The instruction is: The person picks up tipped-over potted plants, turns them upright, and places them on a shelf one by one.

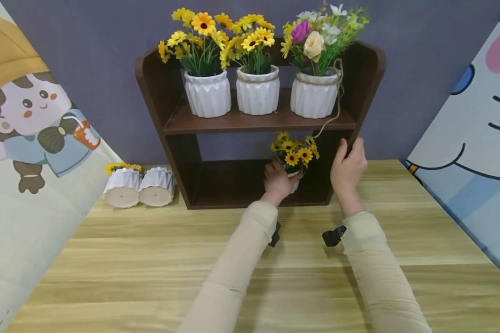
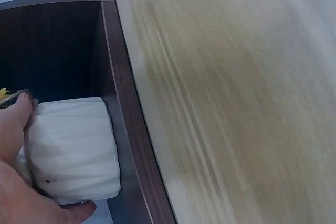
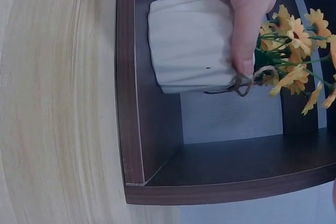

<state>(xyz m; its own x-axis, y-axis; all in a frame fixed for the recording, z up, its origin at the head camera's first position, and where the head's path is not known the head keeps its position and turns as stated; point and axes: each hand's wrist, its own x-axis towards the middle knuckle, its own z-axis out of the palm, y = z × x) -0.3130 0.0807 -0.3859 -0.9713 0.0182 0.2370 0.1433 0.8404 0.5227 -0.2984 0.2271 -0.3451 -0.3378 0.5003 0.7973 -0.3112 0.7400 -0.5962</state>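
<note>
My left hand point(image 1: 277, 180) grips a white ribbed flower pot point(image 3: 191, 43) with yellow artificial daisies point(image 1: 297, 150), its thumb near the rim and fingers around the side. Thin twine is tied below the pot's rim. In both wrist views the pot stands on the bottom board in the lower compartment of a dark brown wooden shelf point(image 1: 258, 124), toward the right side. My right hand point(image 1: 349, 171) holds the shelf's right side panel at its lower part, thumb in front and fingers partly hidden behind.
Three white pots of flowers stand on the upper shelf: two of yellow daisies point(image 1: 208, 95) and a mixed bouquet point(image 1: 314, 95) with hanging twine. Left of the shelf, two similar pots point(image 1: 156, 189) lie on their sides on the wooden table point(image 1: 150, 259). Cartoon-printed cloths point(image 1: 46, 129) flank the table.
</note>
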